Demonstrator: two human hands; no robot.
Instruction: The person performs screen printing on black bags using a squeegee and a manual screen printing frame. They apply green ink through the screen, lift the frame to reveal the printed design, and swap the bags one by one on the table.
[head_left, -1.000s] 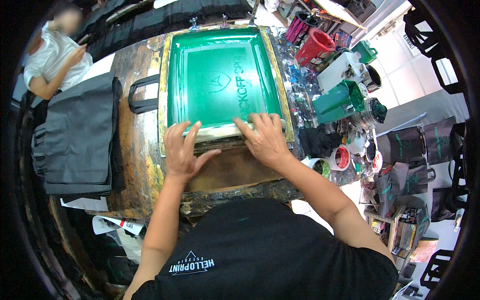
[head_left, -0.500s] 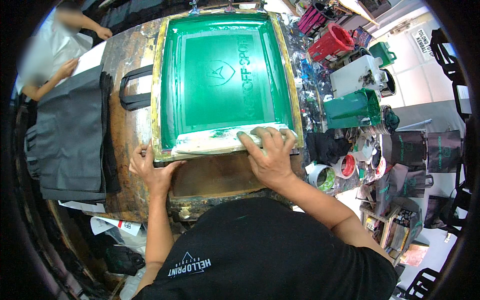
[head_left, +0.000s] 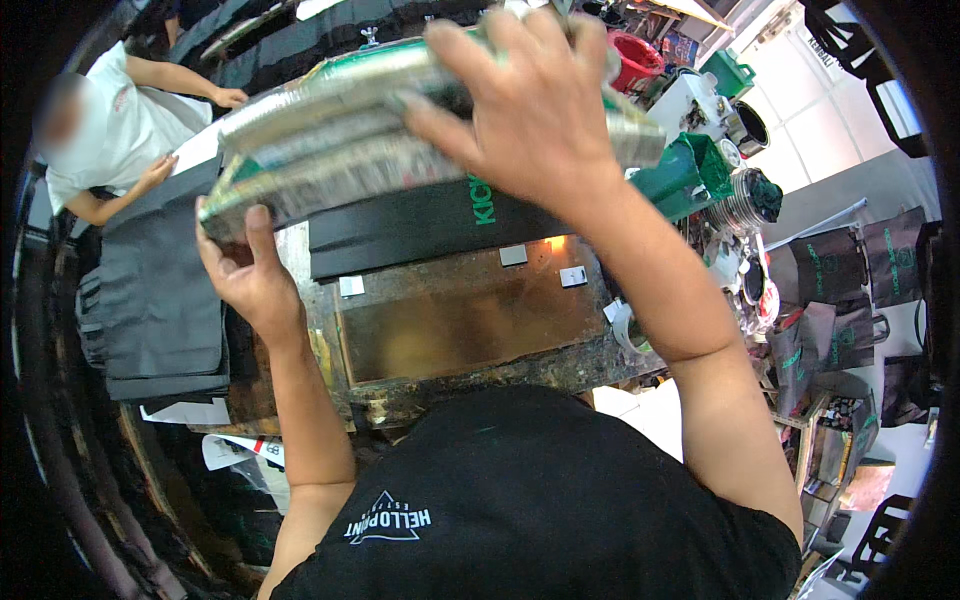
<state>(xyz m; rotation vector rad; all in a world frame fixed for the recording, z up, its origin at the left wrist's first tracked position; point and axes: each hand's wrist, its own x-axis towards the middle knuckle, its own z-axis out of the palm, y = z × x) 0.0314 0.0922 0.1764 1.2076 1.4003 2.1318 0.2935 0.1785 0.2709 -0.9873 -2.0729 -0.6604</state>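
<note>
A wooden screen-printing frame [head_left: 350, 185] is raised and tilted, its near side lifted off the table. Below it lies a black fabric bag [head_left: 400, 232] with green print on it. My left hand [head_left: 255, 285] grips the frame's near left corner, thumb on the front and fingers around the side. Blurred by motion, my right hand [head_left: 540, 115] curls over the squeegee [head_left: 330, 112], a pale bar along the inside of the frame. Green ink [head_left: 380, 62] shows behind the squeegee; most of the mesh is hidden by the tilt and my hand.
A stack of black bags [head_left: 165, 300] lies to the left, beside a person in a white shirt [head_left: 160, 115]. A red bucket [head_left: 632, 60], a green container [head_left: 690, 175] and ink tubs stand right. Small pale tabs [head_left: 572, 277] sit on the brown board [head_left: 450, 330].
The frame has gone from lying flat to tilted up, uncovering the printed bag beneath. Both hands have risen and moved away from me; the left has shifted leftward with the frame corner.
</note>
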